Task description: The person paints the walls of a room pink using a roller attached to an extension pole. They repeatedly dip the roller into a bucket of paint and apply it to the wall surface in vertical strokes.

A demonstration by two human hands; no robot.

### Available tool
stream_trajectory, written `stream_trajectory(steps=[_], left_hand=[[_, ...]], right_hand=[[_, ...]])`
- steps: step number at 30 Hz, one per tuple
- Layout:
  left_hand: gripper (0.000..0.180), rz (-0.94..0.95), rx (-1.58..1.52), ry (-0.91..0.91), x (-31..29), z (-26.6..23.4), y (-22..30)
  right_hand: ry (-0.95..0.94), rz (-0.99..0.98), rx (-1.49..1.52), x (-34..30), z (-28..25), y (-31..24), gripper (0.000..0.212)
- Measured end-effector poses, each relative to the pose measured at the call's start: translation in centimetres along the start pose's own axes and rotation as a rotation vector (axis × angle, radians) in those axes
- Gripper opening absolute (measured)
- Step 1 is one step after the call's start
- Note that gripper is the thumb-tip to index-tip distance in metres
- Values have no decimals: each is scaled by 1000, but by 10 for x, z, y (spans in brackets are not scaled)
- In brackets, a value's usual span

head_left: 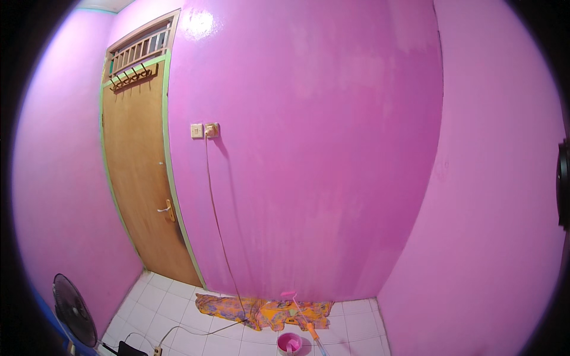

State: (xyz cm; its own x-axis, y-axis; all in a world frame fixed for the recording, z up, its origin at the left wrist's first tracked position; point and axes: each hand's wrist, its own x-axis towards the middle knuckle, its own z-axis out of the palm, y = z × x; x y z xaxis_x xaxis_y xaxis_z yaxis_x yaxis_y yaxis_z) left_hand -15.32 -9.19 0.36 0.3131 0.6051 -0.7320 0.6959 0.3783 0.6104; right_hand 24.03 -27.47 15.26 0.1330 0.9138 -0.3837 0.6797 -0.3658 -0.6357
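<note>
Neither of my hands shows in the head view. A paint roller (289, 295) with a pink head is at the foot of the purple wall (309, 178), over the cloth. Its thin frame runs down to an orange handle (312, 331) and a pole that leaves at the lower edge; what holds the pole is hidden. Beside it stands a pink bucket (280, 346) with pink paint and a pale pink thing inside that I cannot make out. An orange patterned cloth (225, 307) lies along the base of the wall. The wall's colour is streaky, with paler patches.
A brown cord (215, 207) hangs from the wall socket (212, 130) to a power strip (157, 350) on the white tiled floor (350, 323). At left are a standing fan (74, 310) and a closed wooden door (138, 178) with hooks. A paler pink wall (493, 178) rises at right.
</note>
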Motion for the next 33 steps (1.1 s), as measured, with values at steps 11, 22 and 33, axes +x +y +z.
stream_trajectory(steps=[11, 22, 33], left_hand=[[74, 66, -754, -128, -18, 27, 63], [58, 359, -1350, -225, 1, 29, 74], [26, 428, -1324, 10, -81, 24, 129]], right_hand=[[-6, -132, 22, 8, -7, -11, 47], [-153, -261, -71, -6, -53, -70, 38], [-128, -403, -174, -16, -76, -88, 33]])
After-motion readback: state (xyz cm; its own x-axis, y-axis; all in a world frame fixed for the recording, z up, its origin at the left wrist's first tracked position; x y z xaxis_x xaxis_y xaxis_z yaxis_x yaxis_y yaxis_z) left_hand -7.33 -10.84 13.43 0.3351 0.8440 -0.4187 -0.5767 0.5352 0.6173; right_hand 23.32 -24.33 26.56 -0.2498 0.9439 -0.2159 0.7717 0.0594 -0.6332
